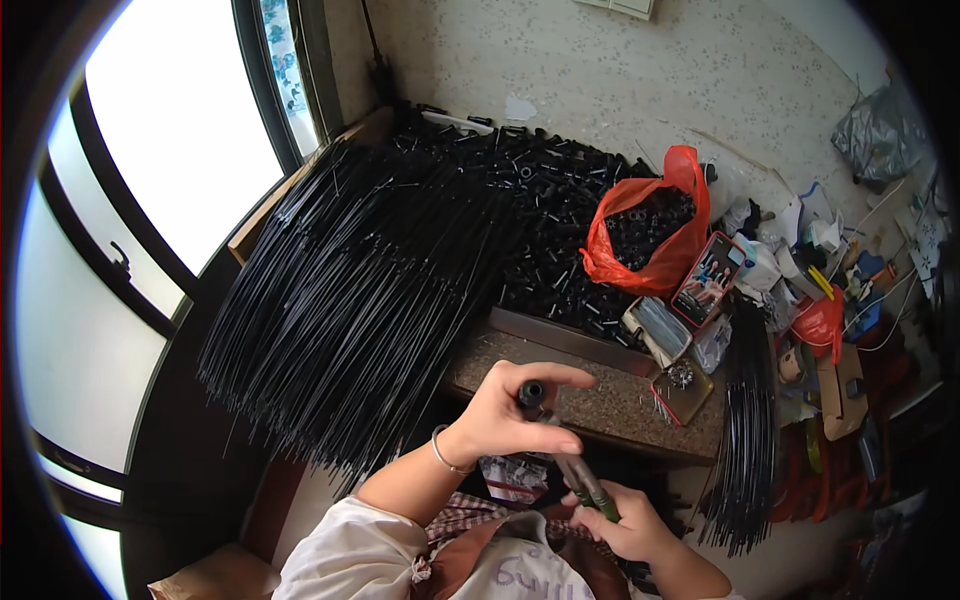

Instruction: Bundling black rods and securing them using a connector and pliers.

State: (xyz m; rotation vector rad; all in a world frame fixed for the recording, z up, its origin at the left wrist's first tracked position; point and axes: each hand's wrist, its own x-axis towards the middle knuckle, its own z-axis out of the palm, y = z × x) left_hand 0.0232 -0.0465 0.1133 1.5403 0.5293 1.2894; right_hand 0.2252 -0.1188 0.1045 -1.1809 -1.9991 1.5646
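Observation:
My left hand (505, 415) is raised in front of my body, with a bracelet on its wrist. Its thumb and index finger are spread, while a short black tubular part (531, 393) rests in the curl of the hand, its hollow end facing up. Lower and to the right, my right hand (625, 522) is closed round a pair of pliers (598, 496) with greenish handles. The metal end of the pliers points up toward my left thumb. Whether its jaws touch the black part is hidden.
Long thin black rods (350, 290) hang over the table's left side. Behind a metal strip (570, 342) lie many small black parts (545, 240). A red plastic bag (695, 200), a propped phone (708, 278), a small tray (692, 400) and another rod bundle (745, 430) stand rightward.

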